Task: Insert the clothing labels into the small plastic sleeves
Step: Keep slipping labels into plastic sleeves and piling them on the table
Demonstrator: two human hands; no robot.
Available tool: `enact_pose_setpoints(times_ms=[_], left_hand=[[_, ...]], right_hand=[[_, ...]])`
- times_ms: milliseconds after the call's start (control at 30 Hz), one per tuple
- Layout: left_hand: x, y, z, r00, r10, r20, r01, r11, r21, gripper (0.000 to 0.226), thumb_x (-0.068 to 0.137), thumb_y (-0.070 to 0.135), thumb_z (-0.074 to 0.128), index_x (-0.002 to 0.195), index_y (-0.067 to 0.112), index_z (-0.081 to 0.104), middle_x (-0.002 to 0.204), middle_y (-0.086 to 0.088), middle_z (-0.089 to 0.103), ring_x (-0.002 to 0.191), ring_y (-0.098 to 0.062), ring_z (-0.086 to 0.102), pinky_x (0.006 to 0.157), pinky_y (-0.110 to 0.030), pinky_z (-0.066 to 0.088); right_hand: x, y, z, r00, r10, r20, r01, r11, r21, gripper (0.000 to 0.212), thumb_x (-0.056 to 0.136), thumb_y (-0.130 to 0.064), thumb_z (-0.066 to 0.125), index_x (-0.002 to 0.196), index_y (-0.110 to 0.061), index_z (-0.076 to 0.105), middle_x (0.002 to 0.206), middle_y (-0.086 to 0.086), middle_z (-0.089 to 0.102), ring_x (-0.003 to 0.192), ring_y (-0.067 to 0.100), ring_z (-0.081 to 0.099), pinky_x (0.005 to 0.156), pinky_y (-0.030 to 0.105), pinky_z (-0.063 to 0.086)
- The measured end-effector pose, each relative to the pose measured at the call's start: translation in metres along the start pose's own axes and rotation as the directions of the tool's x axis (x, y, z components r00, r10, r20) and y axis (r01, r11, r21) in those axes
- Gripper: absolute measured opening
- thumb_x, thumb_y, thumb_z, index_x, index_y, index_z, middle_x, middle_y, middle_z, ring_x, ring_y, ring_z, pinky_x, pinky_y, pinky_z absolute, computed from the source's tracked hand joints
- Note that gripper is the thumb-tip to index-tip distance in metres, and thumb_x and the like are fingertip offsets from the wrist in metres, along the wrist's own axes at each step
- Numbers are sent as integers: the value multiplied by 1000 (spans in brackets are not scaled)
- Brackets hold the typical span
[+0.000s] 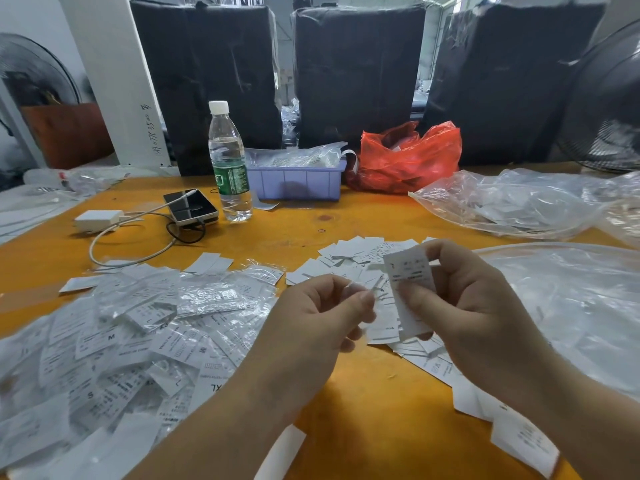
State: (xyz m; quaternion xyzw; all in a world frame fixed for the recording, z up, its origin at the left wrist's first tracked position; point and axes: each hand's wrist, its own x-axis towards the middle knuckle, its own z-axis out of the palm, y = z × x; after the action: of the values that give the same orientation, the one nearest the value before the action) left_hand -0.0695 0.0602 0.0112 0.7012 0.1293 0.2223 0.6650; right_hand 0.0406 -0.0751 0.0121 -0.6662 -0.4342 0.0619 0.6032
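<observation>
My right hand (464, 299) pinches a white printed clothing label (410, 282), held upright above the orange table (363, 403). My left hand (318, 320) is just left of it, thumb and forefinger pinched on something thin and pale, a clear sleeve edge as far as I can tell. Loose white labels (360, 258) lie spread behind and under my hands. A big heap of labels in clear plastic sleeves (138, 327) covers the table at the left.
A water bottle (228, 161), a phone (190, 206) with white charger and cable, a purple bin (298, 181) and a red plastic bag (408, 157) stand at the back. Clear plastic bags (519, 202) lie at the right. Black wrapped bundles and fans stand behind.
</observation>
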Motion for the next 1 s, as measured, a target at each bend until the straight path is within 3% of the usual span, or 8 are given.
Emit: enact_pose_setpoints(times_ms=[133, 333, 400, 500, 600, 733, 900, 1000], left_hand=[[-1, 3, 0, 1000, 16, 2, -16, 1000, 5, 21, 67, 40, 71, 71, 19, 70, 64, 4, 68, 55, -6, 58, 55, -17, 50], [0, 1, 0, 999, 33, 1, -33, 999, 21, 27, 61, 42, 72, 72, 18, 70, 65, 1, 66, 54, -7, 57, 54, -18, 49], [0, 1, 0, 999, 37, 24, -37, 999, 10, 25, 61, 42, 71, 72, 19, 71, 66, 2, 67, 54, -8, 56, 54, -19, 49], [0, 1, 0, 998, 49, 46, -49, 999, 1, 20, 62, 41, 71, 71, 23, 72, 65, 3, 67, 55, -8, 55, 55, -19, 49], [1, 1, 0, 998, 51, 48, -50, 999, -21, 22, 62, 38, 71, 73, 18, 71, 65, 2, 65, 54, -9, 54, 53, -20, 48], [1, 1, -1, 997, 45, 58, -44, 999, -14, 24, 63, 38, 72, 75, 18, 71, 65, 2, 66, 55, -9, 55, 54, -19, 48], [1, 0, -1, 997, 41, 59, -41, 999, 13, 24, 62, 40, 71, 75, 19, 71, 65, 4, 66, 56, -8, 56, 56, -20, 49], [1, -1, -1, 998, 42, 53, -43, 999, 20, 28, 61, 42, 70, 77, 19, 70, 65, 4, 66, 56, -7, 56, 56, -20, 49]], right_hand=[[5, -2, -4, 997, 33, 63, -35, 999, 34, 23, 78, -32, 73, 98, -23, 67, 80, 9, 71, 65, 16, 65, 54, 24, 51], [9, 1, -9, 976, 38, 216, -54, 996, 70, 23, 83, -31, 61, 93, -14, 74, 80, 30, 57, 64, 40, 48, 56, 42, 36], [8, 0, -8, 971, 32, 239, -47, 997, 59, 23, 85, -32, 59, 92, -17, 75, 82, 28, 59, 66, 41, 48, 58, 41, 36], [9, 2, -9, 971, 31, 236, -38, 999, 24, 23, 84, -32, 59, 91, -16, 74, 79, 23, 61, 65, 30, 50, 59, 35, 37], [10, 2, -10, 975, 48, 219, -44, 999, -23, 29, 81, -30, 60, 85, -4, 70, 76, 31, 53, 62, 37, 45, 58, 45, 33], [9, 2, -11, 984, 27, 173, -3, 990, -141, 28, 81, -34, 58, 76, -9, 68, 59, 11, 47, 54, 16, 40, 52, 31, 32], [10, 1, -12, 964, 10, 265, 6, 998, -59, 25, 84, -30, 59, 86, -9, 71, 69, 22, 51, 60, 32, 40, 55, 37, 32], [10, 2, -13, 955, 17, 295, -18, 1000, -2, 22, 84, -29, 60, 86, -10, 72, 63, 7, 47, 56, 16, 38, 52, 26, 31]])
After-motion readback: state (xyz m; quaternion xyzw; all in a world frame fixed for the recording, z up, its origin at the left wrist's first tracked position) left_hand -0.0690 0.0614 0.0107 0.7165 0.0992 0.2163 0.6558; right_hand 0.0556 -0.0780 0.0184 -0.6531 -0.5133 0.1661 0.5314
